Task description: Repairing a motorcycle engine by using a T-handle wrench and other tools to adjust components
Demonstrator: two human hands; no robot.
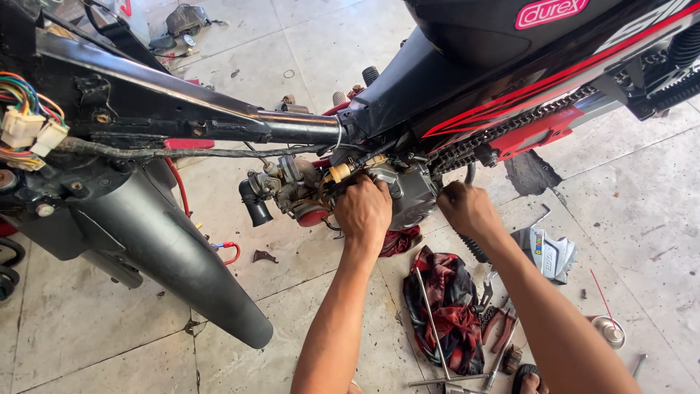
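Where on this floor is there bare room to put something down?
Bare tile lies below the black mudguard, left of the left hand's forearm. By the red rag, pliers and T-wrench it is crowded.

The tiled floor (642,211) is carrying all loose items. A red and black patterned rag (448,306) is lying near the centre, with a long T-handle wrench (435,332) resting across it. Red-handled pliers (498,326) are lying just beside the rag. A small silver engine cover (552,252) is sitting nearby. A thin red straw (601,295) and a small round metal cap (609,330) are lying further right. A dark stain (531,172) is showing on one tile.
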